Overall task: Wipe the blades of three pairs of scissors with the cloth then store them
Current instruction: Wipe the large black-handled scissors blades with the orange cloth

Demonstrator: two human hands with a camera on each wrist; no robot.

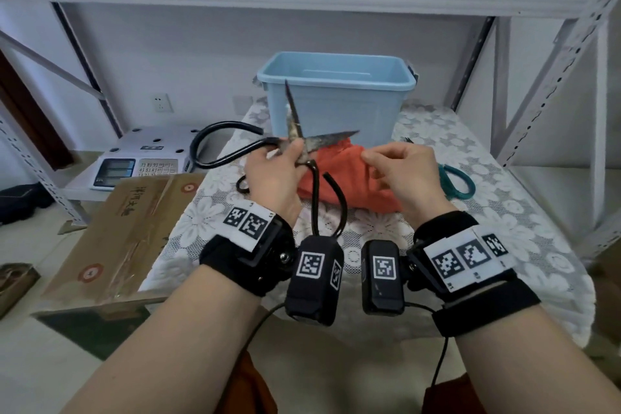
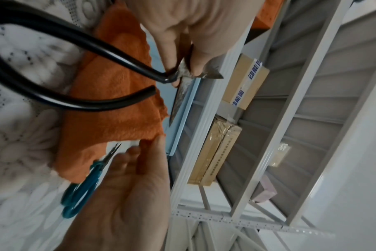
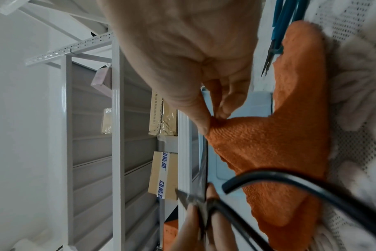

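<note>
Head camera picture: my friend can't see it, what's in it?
A left hand holds big black scissors wide open, while the right hand pinches an orange cloth on the lace-covered table. Behind them stands a blue tub.

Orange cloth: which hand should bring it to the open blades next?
The right hand. It already pinches the orange cloth at a raised corner, beside the blades. The left hand is busy gripping the black scissors at the pivot, blades spread.

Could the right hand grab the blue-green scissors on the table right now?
Probably not straight away. The right hand is pinching the orange cloth, so it would need to let go first. The blue-green scissors lie close beside it on the table, with nothing on top.
</note>
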